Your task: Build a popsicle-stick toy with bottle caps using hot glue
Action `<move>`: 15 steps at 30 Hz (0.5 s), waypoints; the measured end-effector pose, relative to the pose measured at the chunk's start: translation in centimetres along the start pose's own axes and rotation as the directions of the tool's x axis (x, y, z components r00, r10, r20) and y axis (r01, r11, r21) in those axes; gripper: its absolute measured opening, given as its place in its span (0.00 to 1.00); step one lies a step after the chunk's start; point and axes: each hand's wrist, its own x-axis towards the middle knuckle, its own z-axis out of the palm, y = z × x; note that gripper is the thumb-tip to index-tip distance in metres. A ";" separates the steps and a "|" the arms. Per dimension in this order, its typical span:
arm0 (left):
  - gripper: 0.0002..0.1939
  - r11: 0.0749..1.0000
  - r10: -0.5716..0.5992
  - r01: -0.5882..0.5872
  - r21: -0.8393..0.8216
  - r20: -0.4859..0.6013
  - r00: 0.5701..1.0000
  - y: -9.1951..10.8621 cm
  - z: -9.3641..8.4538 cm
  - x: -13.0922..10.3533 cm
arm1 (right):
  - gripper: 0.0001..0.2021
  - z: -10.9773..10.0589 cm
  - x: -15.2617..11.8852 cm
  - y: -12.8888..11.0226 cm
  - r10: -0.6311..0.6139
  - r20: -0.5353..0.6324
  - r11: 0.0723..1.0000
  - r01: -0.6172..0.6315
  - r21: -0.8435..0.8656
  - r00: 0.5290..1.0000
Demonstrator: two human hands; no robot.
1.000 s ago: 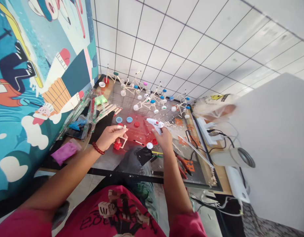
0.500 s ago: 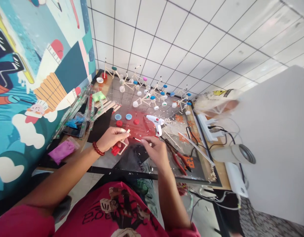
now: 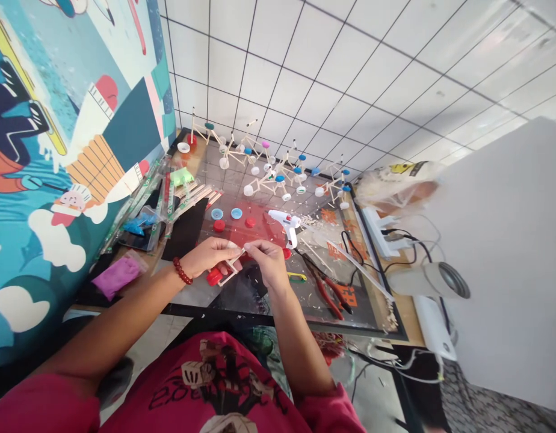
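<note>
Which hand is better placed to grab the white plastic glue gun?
Probably the right hand: the white plastic glue gun lies just beyond it, closer than to the left hand. The left grips the pale wooden stick frame with a red round cap, though the right is busy there too.

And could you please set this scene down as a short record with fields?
Left hand: holds a wooden stick frame with a red bottle cap at its near end
Right hand: fingertips at the frame's upper end; what they pinch is unclear
Hot glue gun: white, beyond the right hand, nozzle pointing left
Loose caps beyond the left hand: two light-blue caps, two red caps
Red-handled pliers: right of the right hand
Back edge: several stick-and-cap models
</note>
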 end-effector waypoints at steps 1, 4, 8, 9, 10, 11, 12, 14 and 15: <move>0.18 1.000 0.023 -0.023 0.021 0.006 1.000 -0.1 0.0 0.1 | 0.10 0.0 0.1 0.1 0.005 0.001 1.000 -0.005 0.012 1.000; 0.15 0.995 0.068 -0.068 0.076 -0.001 0.998 -0.2 -0.1 0.2 | 0.12 -0.5 -0.1 0.0 0.006 0.025 0.999 -0.005 -0.045 1.000; 0.15 0.993 0.085 -0.081 0.081 -0.050 0.995 0.1 0.0 0.1 | 0.16 -3.6 -0.8 -0.4 -0.082 -0.051 0.952 0.063 -0.300 0.995; 0.16 0.993 0.090 -0.085 0.079 -0.058 0.994 0.2 0.0 0.1 | 0.16 -4.5 -1.0 -0.5 -0.097 -0.087 0.933 0.060 -0.354 0.992; 0.16 0.993 0.093 -0.088 0.076 -0.063 0.994 0.3 0.0 0.0 | 0.16 -5.5 -1.2 -0.5 -0.102 -0.118 0.921 0.049 -0.385 0.988; 0.16 0.993 0.094 -0.089 0.071 -0.068 0.993 0.4 0.1 -0.1 | 0.16 -6.2 -1.4 -0.6 -0.105 -0.144 0.916 0.039 -0.399 0.984; 0.16 0.994 0.095 -0.090 0.068 -0.072 0.993 0.5 0.1 -0.2 | 0.15 -6.7 -1.5 -0.6 -0.105 -0.161 0.916 0.033 -0.400 0.981; 0.16 0.994 0.093 -0.089 0.068 -0.068 0.993 0.5 0.2 -0.3 | 0.15 -6.7 -1.7 -0.8 -0.105 -0.158 0.919 0.035 -0.392 0.982; 0.16 0.993 0.093 -0.088 0.073 -0.059 0.994 0.5 0.3 -0.4 | 0.14 -6.3 -1.8 -0.9 -0.105 -0.139 0.920 0.043 -0.391 0.985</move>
